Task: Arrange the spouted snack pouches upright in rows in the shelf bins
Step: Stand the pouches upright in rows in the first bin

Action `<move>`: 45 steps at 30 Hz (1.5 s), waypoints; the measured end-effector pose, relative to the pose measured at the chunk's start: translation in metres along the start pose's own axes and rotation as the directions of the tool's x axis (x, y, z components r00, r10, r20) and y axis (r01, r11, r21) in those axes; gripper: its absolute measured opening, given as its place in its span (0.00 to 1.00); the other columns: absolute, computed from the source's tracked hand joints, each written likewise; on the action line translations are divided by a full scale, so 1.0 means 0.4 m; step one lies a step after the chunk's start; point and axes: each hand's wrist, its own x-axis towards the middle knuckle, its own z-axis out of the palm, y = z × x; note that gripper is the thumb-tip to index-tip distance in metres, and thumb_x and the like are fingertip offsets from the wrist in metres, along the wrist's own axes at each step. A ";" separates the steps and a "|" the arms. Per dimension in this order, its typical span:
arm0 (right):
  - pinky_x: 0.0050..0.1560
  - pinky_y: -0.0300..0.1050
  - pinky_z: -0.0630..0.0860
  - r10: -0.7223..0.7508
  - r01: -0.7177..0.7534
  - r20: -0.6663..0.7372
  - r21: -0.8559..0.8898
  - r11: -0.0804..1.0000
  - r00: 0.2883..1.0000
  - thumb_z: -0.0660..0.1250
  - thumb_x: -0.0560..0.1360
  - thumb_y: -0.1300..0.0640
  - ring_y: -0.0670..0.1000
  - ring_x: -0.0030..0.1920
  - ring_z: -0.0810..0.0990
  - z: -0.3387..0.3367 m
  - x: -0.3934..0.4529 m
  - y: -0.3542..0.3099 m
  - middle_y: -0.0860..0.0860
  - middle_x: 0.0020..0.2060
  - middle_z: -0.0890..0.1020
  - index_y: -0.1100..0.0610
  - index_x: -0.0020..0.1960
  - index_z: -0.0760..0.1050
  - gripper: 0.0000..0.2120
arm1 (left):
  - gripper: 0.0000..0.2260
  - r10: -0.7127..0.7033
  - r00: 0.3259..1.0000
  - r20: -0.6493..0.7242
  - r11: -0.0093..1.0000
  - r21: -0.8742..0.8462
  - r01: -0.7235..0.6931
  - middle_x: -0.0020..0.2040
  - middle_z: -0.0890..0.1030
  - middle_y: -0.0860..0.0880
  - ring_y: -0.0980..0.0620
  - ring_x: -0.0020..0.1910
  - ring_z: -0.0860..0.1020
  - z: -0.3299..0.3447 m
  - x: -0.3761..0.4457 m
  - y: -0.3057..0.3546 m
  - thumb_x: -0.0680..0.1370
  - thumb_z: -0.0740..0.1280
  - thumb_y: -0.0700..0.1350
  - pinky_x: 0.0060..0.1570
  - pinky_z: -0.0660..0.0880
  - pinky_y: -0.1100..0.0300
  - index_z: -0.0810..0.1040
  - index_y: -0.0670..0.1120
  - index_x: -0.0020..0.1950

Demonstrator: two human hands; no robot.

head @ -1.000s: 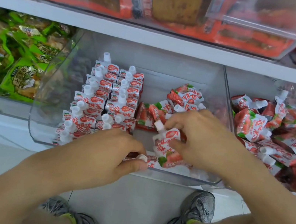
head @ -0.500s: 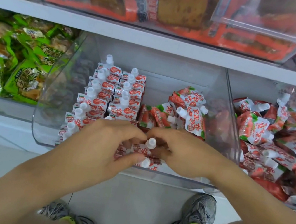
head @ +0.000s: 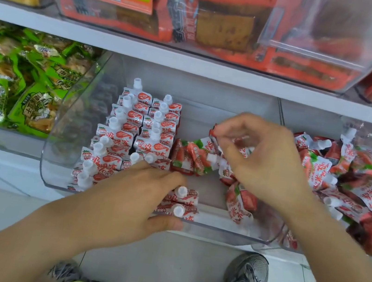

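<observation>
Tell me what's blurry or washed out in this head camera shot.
Head view: the right hand and the pouch it pinches are motion-blurred; the left hand and upright rows are sharp; glare hazes the clear bin wall; the wide lens bends the shelf edge.

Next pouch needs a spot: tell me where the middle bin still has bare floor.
Bare floor shows in the clear bin behind the loose pouches, up to the back wall, and between the two front pouches and the fallen pouch. The upright rows fill the left side. The right bin's heap is crowded.
</observation>
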 end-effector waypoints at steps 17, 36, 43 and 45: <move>0.47 0.39 0.75 -0.131 0.203 0.256 -0.281 0.938 0.958 0.72 0.66 0.65 0.44 0.44 0.78 -0.078 0.004 0.055 0.48 0.46 0.80 0.52 0.48 0.79 0.13 | 0.20 -0.129 0.976 -0.174 0.982 -0.160 0.101 0.59 0.79 0.50 0.57 0.55 0.75 -0.033 0.223 -0.009 0.76 0.69 0.54 0.58 0.73 0.61 0.74 0.48 0.65; 0.43 0.23 0.67 -0.130 0.152 0.095 -0.277 0.949 0.987 0.71 0.66 0.71 0.35 0.41 0.75 -0.075 -0.049 0.065 0.44 0.42 0.77 0.52 0.44 0.81 0.15 | 0.08 -0.178 0.983 0.038 0.981 -0.076 0.180 0.33 0.79 0.48 0.50 0.33 0.76 -0.017 0.309 -0.070 0.72 0.74 0.41 0.37 0.75 0.57 0.77 0.41 0.38; 0.42 0.41 0.74 -0.236 0.247 0.076 -0.208 0.946 0.969 0.73 0.68 0.70 0.43 0.38 0.74 -0.019 -0.070 0.027 0.49 0.47 0.78 0.53 0.48 0.81 0.15 | 0.07 -0.241 0.948 -0.208 0.962 -0.182 0.204 0.36 0.76 0.52 0.58 0.34 0.73 -0.030 0.246 -0.083 0.73 0.73 0.39 0.37 0.72 0.59 0.76 0.47 0.48; 0.43 0.45 0.76 -0.230 0.259 0.154 -0.204 0.944 0.961 0.73 0.68 0.70 0.45 0.41 0.76 0.022 -0.062 0.022 0.50 0.48 0.78 0.54 0.49 0.80 0.15 | 0.10 -0.214 0.934 -0.284 0.968 -0.192 0.164 0.41 0.75 0.50 0.57 0.36 0.74 -0.022 0.239 -0.084 0.72 0.74 0.41 0.40 0.73 0.59 0.78 0.49 0.50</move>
